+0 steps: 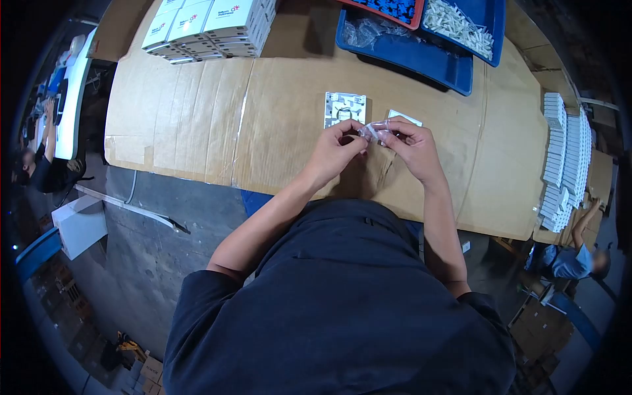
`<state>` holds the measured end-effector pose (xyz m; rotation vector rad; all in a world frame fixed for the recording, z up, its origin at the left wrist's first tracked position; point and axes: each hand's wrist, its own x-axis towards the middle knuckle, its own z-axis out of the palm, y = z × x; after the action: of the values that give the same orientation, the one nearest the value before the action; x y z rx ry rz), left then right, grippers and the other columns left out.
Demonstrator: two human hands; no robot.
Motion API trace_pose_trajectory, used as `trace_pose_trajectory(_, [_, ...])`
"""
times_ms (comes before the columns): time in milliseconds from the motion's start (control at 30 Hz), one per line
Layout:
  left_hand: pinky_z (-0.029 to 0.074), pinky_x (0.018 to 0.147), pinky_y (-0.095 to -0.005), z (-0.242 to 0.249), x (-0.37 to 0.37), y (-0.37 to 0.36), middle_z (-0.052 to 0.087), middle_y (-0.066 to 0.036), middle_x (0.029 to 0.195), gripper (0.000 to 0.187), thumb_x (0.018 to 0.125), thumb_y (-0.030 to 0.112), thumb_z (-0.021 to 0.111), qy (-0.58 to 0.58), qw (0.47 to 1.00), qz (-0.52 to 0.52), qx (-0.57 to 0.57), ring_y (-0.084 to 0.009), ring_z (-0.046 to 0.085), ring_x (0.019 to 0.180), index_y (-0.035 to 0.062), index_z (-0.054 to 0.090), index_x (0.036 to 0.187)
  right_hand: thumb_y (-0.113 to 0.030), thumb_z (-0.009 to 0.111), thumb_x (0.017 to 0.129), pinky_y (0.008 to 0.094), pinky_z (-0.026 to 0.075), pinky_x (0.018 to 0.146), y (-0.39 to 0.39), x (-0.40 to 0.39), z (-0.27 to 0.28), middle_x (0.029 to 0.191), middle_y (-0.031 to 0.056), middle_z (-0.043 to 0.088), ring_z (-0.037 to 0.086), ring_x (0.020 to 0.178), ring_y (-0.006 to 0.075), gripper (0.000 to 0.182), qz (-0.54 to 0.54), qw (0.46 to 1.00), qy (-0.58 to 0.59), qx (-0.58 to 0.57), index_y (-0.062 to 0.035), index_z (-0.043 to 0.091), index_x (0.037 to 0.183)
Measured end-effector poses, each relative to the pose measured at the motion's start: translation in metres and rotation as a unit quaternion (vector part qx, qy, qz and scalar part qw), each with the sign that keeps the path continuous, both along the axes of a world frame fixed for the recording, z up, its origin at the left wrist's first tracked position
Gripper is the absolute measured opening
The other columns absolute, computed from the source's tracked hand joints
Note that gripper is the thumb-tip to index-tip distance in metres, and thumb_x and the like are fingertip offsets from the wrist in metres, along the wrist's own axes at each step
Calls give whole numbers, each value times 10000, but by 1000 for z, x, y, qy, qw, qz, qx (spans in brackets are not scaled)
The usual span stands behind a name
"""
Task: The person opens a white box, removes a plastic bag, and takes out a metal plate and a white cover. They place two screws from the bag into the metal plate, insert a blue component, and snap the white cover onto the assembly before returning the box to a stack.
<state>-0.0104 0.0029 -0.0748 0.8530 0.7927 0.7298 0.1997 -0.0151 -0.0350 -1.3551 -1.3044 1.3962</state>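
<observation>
Between my two hands is a small clear plastic bag (pixel 376 130) with something white in or on it. My left hand (pixel 334 150) pinches its left side with thumb and forefinger. On the other side, my right hand (pixel 416 150) has its fingers closed on the bag. Just behind my left hand lies a grey-and-white patterned box (pixel 345 105), partly covered by my fingers, with a dark loop shape on top. A small white card or box (pixel 404 118) sits behind my right hand, mostly hidden.
Stacked white boxes (pixel 227 23) stand at the back left of the cardboard-covered table (pixel 191 125). At the back are a blue tray of clear bags (pixel 375 36), a red tray of blue pieces (pixel 388 8) and white pieces (pixel 457 29). White box rows (pixel 565 155) line the right; people work at both sides.
</observation>
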Motion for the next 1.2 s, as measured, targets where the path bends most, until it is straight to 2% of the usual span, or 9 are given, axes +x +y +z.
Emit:
trace_pose_trajectory(67, [511,724,-227,2,1,-1,672,0,903,123,1001,124,676,-5,1000,10,1,-64,627,803,22,672,1070,-42,726,956,237,492,748,-1,1,-4,992,11,685,610,870,91,227,1,1000,-8,5,-35,773,1178])
trace_pose_trajectory(167, [544,771,-254,3,0,0,658,-4,955,156,1038,169,642,-4,1000,0,-29,-68,630,839,31,659,1109,-28,741,940,224,485,757,-2,-2,1,1013,1,691,599,861,75,271,-1,999,-4,-38,-38,759,1210])
trace_pose_trajectory(267, [527,707,-237,1,1,0,667,-1,907,167,1034,179,660,-23,999,41,-25,-56,605,778,20,671,1084,-9,753,924,218,483,762,-2,-1,-1,1037,-5,693,591,858,61,298,4,999,10,-31,-34,747,1221])
trace_pose_trajectory(367, [533,698,-241,5,4,0,659,2,889,183,1044,191,652,-21,997,71,-11,-56,598,767,17,674,1094,3,759,915,217,484,762,-1,-3,4,1032,-9,689,589,856,53,291,1,1000,7,-25,-24,745,1205])
trace_pose_trajectory(567, [518,677,-238,3,2,0,665,-3,884,206,1041,212,668,-33,997,64,-11,-60,601,757,16,681,1102,3,744,928,223,492,766,2,-2,1,1020,-7,688,593,853,55,244,15,1000,-10,20,-5,735,1172])
trace_pose_trajectory(867, [504,696,-223,7,0,0,676,0,899,170,1020,185,697,-2,999,43,-1,-50,605,787,25,682,1077,11,745,928,215,492,755,1,-10,3,970,-17,698,601,833,45,209,-63,997,47,-9,-8,728,1135])
trace_pose_trajectory(967, [516,747,-241,8,-1,1,670,9,915,185,1034,221,680,-2,999,27,19,-62,622,839,43,675,1084,-3,745,933,214,494,744,1,-7,0,965,-17,696,602,821,42,199,-50,998,31,2,-11,725,1131])
trace_pose_trajectory(1067, [502,717,-219,7,0,1,679,6,910,150,1011,162,705,-12,999,40,12,-46,602,819,27,682,1074,-26,741,944,214,483,734,2,-5,4,963,-27,689,587,813,37,184,-19,1000,-5,6,-24,731,1128])
trace_pose_trajectory(1200, [511,736,-236,9,-1,2,681,0,921,162,1033,180,672,-6,999,37,26,-55,612,832,27,677,1083,-70,734,959,215,456,722,3,2,2,940,-27,655,559,804,40,147,23,999,-41,-3,-26,743,1099])
